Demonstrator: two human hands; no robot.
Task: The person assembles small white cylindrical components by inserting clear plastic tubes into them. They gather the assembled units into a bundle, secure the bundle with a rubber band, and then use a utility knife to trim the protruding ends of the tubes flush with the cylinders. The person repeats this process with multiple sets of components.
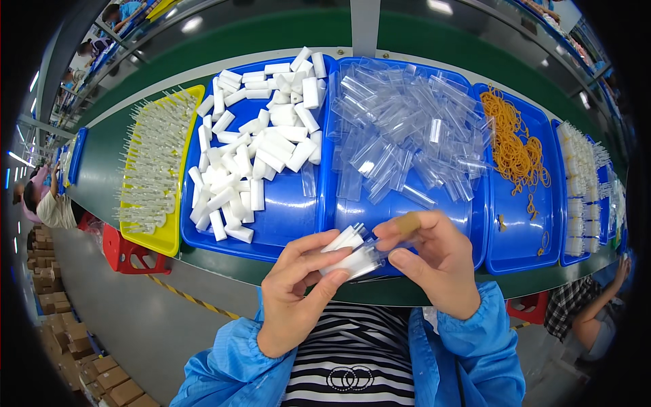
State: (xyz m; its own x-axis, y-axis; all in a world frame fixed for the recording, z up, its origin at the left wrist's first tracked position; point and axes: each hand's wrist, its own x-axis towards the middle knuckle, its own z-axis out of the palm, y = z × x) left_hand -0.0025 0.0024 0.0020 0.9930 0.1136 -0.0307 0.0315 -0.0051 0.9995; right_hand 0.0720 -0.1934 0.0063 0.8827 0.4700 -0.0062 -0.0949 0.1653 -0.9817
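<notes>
Bundle of white pieces and clear plastic (349, 255) is held just above the near edge of the blue sleeve tray (351, 211), toward that tray's left corner. The left hand (295, 288) grasps it between thumb and fingers; the right hand (437, 261) is at its right end, thumb and forefinger bent toward the clear plastic, and I cannot tell whether they grip it. A tan band wraps one right finger. Clear sleeves (400, 122) lie heaped in the sleeve tray. Left of it, a second blue tray (288, 203) holds loose white blocks (271, 146); farther left is a yellow tray (169, 235) of thin whitish parts. Right of the sleeve tray, orange rubber bands (505, 139) lie in another blue tray (512, 244). All sit on a green desk (98, 166).
</notes>
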